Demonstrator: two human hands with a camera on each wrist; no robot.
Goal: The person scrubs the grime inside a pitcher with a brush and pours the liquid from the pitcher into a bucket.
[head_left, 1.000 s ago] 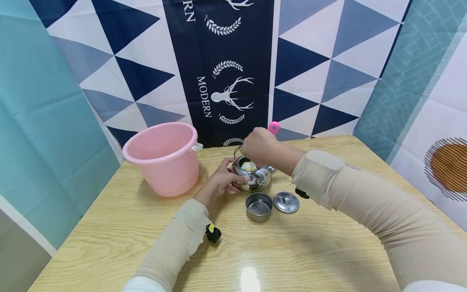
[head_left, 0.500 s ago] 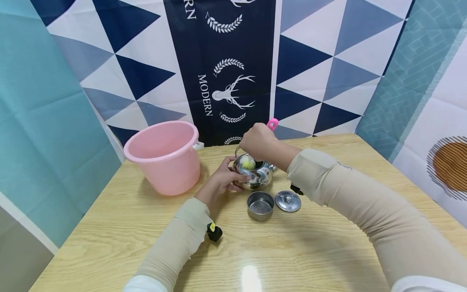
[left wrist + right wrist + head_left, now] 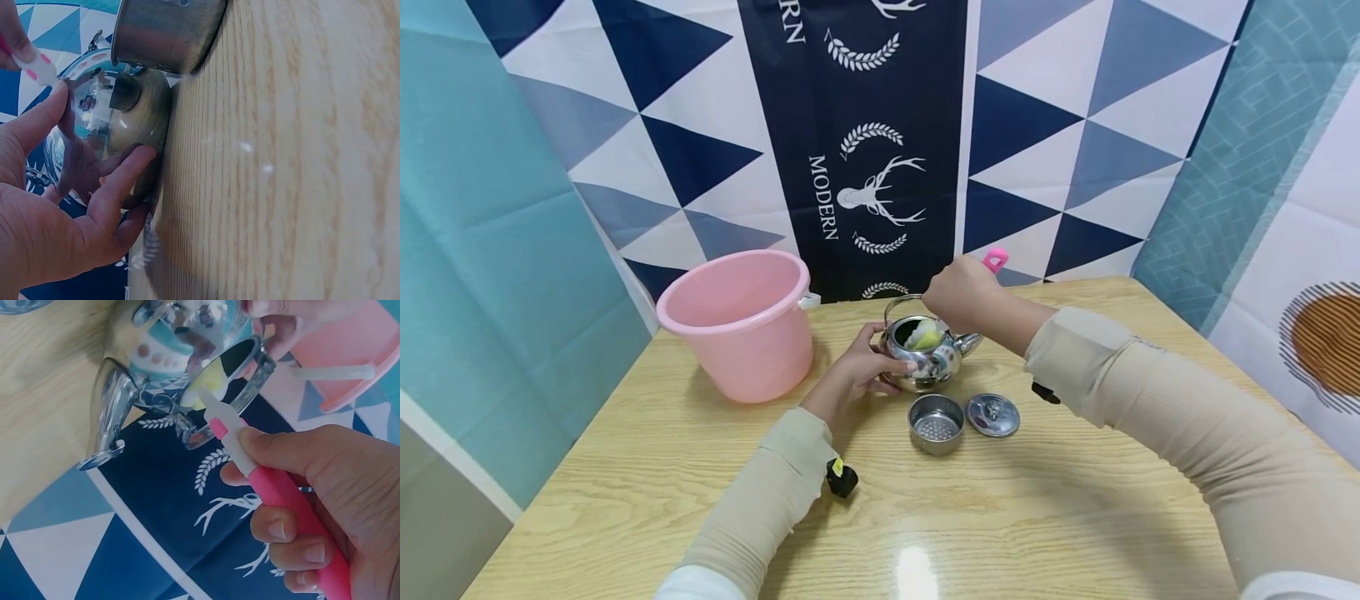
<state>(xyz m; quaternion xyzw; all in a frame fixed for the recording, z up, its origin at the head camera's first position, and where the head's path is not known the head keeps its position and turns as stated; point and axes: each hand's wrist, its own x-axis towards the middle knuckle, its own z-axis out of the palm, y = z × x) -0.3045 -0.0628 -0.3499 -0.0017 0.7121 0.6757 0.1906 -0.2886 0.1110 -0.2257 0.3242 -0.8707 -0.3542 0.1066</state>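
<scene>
A shiny steel teapot (image 3: pixel 934 367) stands on the table, its mouth uncovered and its hoop handle raised. My left hand (image 3: pixel 859 368) grips the pot's left side, thumb and fingers round the rounded body. In my right hand (image 3: pixel 958 292) is a bottle brush with a pink-and-white handle (image 3: pixel 284 500), held in curled fingers above the pot. Its white-and-yellow head (image 3: pixel 927 335) sits in the mouth, the lower part hidden inside. The spout (image 3: pixel 109 419) points right in the head view. Nearer to me are a perforated steel strainer (image 3: pixel 936 437) and a steel lid (image 3: pixel 992 415).
A pink bucket (image 3: pixel 741 329) with a white handle mount stands to the left, close to my left hand. Patterned cloth (image 3: pixel 872 125) hangs right behind the table (image 3: pixel 1037 517). Teal cloth (image 3: pixel 497 208) lines the left side.
My right hand has shifted right with the brush, whose head now leans toward the spout side of the mouth, uncovering more of the hoop handle. My left hand keeps its hold.
</scene>
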